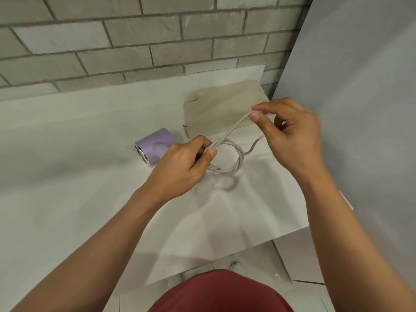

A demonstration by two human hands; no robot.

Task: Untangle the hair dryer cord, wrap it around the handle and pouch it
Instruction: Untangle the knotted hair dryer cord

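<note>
Left hand (184, 164): fingers curled round the cord (227, 154) at the left of its twisted loop.
Right hand (290, 134): thumb and forefinger pinch a doubled strand, lifted up and to the right.
Cord: pale, knotted in a ring above the white table (67, 176).
Hair dryer (155, 146): lilac, lying left of the hands.
Pouch (225, 109): beige, flat, at the far right, near the brick wall (135, 41).

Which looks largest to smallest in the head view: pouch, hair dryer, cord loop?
1. pouch: clearly largest.
2. hair dryer and cord loop: they look about alike. The left hand hides part of the dryer, so I won't rank them.
</note>
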